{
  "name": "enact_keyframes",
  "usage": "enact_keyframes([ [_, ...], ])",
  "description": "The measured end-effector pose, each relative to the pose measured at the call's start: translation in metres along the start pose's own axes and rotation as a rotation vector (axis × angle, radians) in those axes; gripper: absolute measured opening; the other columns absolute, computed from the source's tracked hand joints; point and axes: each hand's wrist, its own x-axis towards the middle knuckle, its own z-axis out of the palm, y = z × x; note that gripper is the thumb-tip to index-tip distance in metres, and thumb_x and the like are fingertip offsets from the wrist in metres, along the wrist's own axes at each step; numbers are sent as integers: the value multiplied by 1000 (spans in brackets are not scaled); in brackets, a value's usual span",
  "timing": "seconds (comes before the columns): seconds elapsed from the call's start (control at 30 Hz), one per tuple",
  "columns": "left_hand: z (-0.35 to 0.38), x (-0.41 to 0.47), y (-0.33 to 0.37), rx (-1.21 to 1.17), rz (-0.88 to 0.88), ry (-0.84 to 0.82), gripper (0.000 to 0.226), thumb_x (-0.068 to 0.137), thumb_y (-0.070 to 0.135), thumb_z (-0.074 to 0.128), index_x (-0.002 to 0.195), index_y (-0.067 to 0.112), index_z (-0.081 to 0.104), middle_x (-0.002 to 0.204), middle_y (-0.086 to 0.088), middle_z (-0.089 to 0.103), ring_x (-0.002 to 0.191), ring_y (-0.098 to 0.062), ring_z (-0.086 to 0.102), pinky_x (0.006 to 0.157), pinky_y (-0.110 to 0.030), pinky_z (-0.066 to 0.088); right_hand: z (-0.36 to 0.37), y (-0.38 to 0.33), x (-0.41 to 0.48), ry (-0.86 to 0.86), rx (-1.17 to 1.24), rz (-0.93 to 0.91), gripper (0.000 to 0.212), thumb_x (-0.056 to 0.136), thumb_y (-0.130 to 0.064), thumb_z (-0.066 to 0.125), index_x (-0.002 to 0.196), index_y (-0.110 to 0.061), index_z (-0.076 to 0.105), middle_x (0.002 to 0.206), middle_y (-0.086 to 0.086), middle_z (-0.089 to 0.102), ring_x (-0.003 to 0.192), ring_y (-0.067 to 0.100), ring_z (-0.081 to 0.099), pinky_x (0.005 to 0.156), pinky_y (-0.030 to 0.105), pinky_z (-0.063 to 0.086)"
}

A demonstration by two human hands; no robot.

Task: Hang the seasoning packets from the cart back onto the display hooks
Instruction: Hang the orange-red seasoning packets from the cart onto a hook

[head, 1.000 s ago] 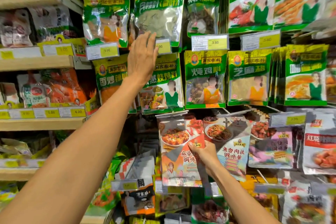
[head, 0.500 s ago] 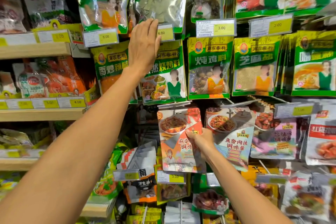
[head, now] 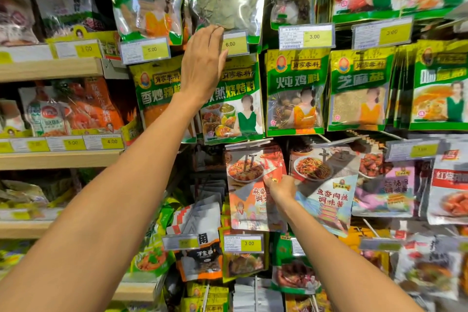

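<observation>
Pinching the red seasoning packet [head: 249, 185] near its right edge, my right hand [head: 279, 189] holds it upright in the lower row, while my left hand [head: 205, 63] reaches higher, fingers straight and flat beside the 6.00 price tag [head: 234, 44]. Both hands sit where they did half a second ago. Further in, the packet's top lies just under the green barbecue packet [head: 233, 109], its right edge meets the noodle-picture packet [head: 326, 185], and a dark gap [head: 207, 159] opens to its left.
</observation>
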Motion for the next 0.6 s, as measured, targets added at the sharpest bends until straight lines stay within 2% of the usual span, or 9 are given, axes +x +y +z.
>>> enact_keyframes([
  [0.1,-5,-5,4,-26,-16,40,43,98,21,40,135,0,42,138,-17,46,130,-29,41,114,-33,24,-7,-2,-13,43,-93,-72,28,90,-21,64,107,1,60,111,19,66,106,34,59,81,33,44],
  [0.2,-11,-21,18,-102,-32,129,36,96,16,41,126,-2,52,130,-19,53,123,-31,48,108,-36,34,-28,1,-33,131,-100,-221,22,93,-13,57,112,-3,55,113,14,62,108,29,56,89,36,46],
  [0.3,-5,-58,56,-232,-4,134,29,94,11,47,116,-5,59,117,-22,60,111,-35,56,98,-40,41,-67,10,-52,173,-57,-337,19,94,-12,54,111,-4,59,104,8,63,93,18,56,78,25,42],
  [0.4,7,-111,119,-420,41,16,25,93,7,50,110,-7,61,110,-23,62,106,-36,58,95,-43,43,-119,31,-68,235,-34,-359,14,93,-12,55,101,-5,64,89,2,63,81,14,56,68,19,36],
  [0.47,12,-147,172,-561,48,-82,23,92,6,52,109,-7,61,108,-22,63,104,-36,59,95,-41,42,-157,53,-78,295,-34,-338,13,94,-14,55,95,-6,66,81,0,63,75,12,57,62,16,38],
  [0.53,13,-180,228,-704,24,-185,21,91,5,54,107,-6,62,105,-20,64,101,-35,60,92,-37,41,-195,79,-87,349,-52,-289,14,96,-19,54,91,-11,64,76,-3,62,67,5,55,55,7,38],
  [0.6,10,-208,286,-859,-49,-325,23,92,10,51,107,-4,62,103,-18,64,99,-33,60,90,-34,39,-235,108,-97,389,-51,-229,17,97,-24,52,88,-15,62,73,-3,62,66,6,56,54,6,39],
])
